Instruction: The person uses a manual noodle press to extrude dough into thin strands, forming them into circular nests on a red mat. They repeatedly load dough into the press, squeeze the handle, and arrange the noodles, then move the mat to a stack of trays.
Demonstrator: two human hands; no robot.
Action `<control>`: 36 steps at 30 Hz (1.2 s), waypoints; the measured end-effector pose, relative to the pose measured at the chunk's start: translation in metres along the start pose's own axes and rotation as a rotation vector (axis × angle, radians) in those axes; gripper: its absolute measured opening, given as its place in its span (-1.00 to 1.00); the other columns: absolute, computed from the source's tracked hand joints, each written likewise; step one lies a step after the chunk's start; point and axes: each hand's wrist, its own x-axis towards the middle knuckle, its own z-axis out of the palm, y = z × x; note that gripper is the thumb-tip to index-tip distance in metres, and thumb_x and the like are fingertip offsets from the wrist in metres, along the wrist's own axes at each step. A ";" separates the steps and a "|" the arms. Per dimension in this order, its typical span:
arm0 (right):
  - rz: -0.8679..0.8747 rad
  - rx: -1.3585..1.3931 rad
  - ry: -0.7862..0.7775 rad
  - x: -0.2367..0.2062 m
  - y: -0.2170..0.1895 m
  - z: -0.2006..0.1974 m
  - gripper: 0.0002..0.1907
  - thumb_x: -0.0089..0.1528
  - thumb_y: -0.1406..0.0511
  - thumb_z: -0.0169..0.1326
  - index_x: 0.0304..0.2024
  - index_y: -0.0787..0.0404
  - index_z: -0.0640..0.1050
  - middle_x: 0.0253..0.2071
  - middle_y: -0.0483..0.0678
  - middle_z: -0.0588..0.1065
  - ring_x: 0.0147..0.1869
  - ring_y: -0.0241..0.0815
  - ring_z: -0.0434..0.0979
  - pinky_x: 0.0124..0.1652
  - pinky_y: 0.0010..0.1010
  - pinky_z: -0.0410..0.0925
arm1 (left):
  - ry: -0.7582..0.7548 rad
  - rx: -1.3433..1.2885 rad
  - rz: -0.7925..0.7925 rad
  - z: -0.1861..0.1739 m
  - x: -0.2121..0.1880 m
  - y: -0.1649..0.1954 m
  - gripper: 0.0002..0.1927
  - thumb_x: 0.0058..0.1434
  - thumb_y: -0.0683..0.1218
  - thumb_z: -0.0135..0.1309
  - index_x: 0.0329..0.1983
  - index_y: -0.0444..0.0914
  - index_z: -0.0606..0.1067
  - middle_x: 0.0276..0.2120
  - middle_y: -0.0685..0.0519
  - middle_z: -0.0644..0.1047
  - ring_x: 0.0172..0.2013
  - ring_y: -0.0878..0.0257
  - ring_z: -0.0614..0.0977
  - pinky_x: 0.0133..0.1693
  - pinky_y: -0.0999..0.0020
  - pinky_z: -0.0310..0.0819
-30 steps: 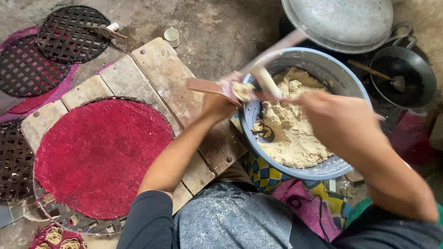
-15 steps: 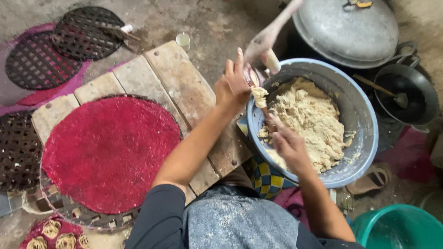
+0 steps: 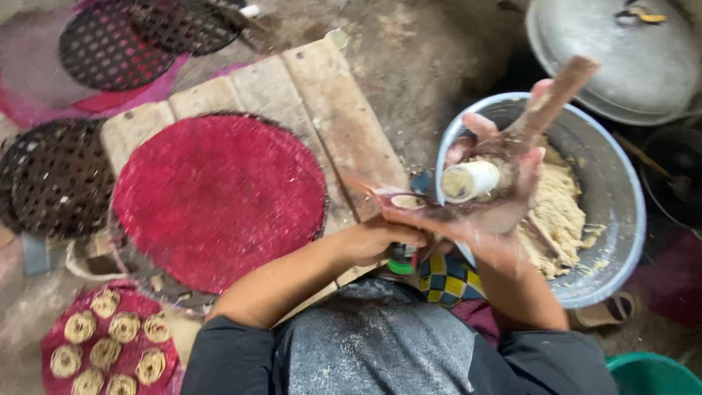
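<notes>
Press (image 3: pixel 472 181), that white tube with the wooden handle, sits in your right hand (image 3: pixel 504 190), fingers curled round it just above the dough bowl (image 3: pixel 621 241). Your left hand (image 3: pixel 384 238) is closed around a blurry piece at the bowl's rim; can't tell what. Red mat (image 3: pixel 219 197) lies on the planks beside you.
</notes>
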 end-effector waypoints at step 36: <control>0.922 -0.502 -0.082 -0.108 0.076 -0.122 -0.18 0.01 0.32 0.31 0.29 0.39 0.31 -0.21 0.08 0.47 -0.28 -0.17 0.36 -0.39 -0.42 0.23 | 1.746 0.689 -0.364 -0.173 -0.317 0.068 -0.26 0.12 -0.02 0.36 0.34 -0.23 0.32 0.19 -0.10 0.47 0.17 0.07 0.53 0.23 0.08 0.40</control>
